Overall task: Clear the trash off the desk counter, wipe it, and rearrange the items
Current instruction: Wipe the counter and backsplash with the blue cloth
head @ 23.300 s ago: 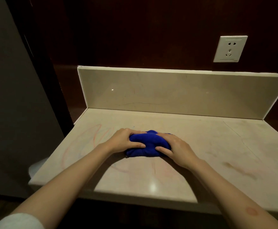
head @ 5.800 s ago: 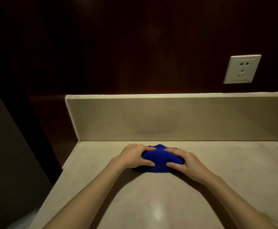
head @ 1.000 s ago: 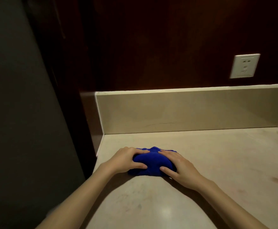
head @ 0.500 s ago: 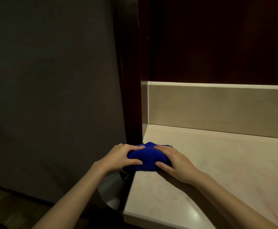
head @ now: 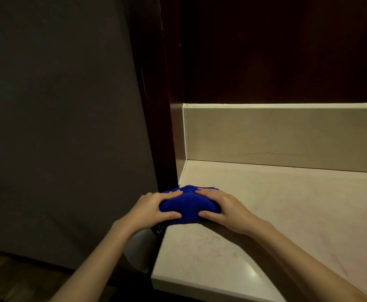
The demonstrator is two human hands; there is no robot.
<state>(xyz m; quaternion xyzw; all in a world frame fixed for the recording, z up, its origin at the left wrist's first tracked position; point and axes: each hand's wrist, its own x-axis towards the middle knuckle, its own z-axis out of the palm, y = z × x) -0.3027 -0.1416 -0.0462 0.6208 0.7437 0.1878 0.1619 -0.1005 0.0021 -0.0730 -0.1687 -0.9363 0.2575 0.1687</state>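
Note:
A bunched blue cloth [head: 188,204] lies at the left edge of the beige stone counter [head: 276,214], partly overhanging it. My left hand [head: 150,211] grips the cloth's left side from beyond the counter edge, thumb underneath at the front. My right hand [head: 224,207] grips its right side, fingers over the top and thumb at the front. Both forearms reach in from the bottom of the view.
A beige backsplash [head: 287,136] runs along the counter's back under dark wood panelling. A dark wooden post [head: 156,105] and a grey wall [head: 58,116] stand to the left. A pale round bin rim [head: 139,251] shows below the counter's left edge.
Over the last second both hands slid the cloth left along the counter to its left edge, and the view turned left. In the last half second little has moved.

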